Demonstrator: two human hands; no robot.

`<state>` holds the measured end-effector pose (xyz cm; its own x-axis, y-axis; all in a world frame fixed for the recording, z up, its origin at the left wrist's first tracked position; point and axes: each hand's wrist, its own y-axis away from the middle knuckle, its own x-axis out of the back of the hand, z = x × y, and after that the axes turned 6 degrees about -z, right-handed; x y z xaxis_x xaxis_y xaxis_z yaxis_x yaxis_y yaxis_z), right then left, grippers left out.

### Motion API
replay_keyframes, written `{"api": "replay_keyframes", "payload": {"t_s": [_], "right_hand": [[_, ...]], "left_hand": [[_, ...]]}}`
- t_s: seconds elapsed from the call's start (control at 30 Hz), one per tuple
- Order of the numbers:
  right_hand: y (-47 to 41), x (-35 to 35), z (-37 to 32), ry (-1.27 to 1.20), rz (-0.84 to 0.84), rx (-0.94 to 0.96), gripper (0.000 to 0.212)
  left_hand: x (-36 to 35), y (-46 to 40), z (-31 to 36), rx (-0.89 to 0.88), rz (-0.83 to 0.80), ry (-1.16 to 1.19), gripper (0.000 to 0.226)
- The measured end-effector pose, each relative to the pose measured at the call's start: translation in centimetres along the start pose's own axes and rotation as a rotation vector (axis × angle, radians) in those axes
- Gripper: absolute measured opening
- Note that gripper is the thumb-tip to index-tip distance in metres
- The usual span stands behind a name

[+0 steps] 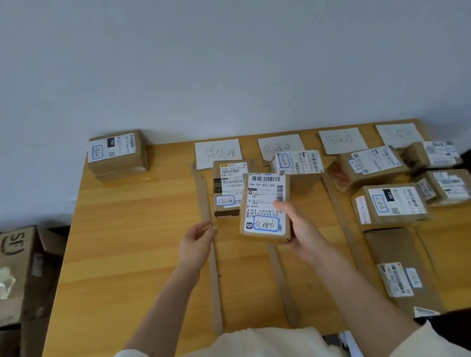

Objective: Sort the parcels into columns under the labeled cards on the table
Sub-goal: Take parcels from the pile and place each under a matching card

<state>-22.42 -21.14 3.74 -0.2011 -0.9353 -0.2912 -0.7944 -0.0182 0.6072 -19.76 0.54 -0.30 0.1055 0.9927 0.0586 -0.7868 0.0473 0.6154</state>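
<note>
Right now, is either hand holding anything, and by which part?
The right hand grips a brown parcel by its lower right edge, thumb on the label. The left hand holds nothing.

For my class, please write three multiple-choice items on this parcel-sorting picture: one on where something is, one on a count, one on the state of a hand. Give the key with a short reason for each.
1. Where is the stack of parcels that stands apart from the columns?
A. far left corner of the table
B. near right corner
C. on the floor

2. How many white cards lie along the far edge of the table?
A. two
B. four
C. six

3. What is the right hand doing?
A. resting flat on the table
B. holding a parcel
C. pointing at a card

Key: 1 A, the stack sits by the wall at far left. 2 B, four cards lie in a row. 3 B, its fingers wrap the held parcel; the left hand holds nothing.
</note>
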Motion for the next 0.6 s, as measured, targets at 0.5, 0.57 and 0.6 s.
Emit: {"api": "replay_keyframes", "payload": {"t_s": [0.5,0.57,0.6], "right_hand": [[-1.4,12.1,1.1,0.093,0.335,-0.172,0.052],[-2.1,12.4,0.8,0.114,0.328,-0.177,0.048],[-2.4,12.6,0.7,0.137,0.322,-0.183,0.046]], "left_hand": [[-5.8,-0.1,-3.8,-0.062,-0.153,-0.798,0.044],[-6.2,-0.3,-4.3,-0.051,-0.209,-0.905,0.049],[-6.4,-0.4,-4.6,-0.036,-0.228,-0.955,0.051]]}}
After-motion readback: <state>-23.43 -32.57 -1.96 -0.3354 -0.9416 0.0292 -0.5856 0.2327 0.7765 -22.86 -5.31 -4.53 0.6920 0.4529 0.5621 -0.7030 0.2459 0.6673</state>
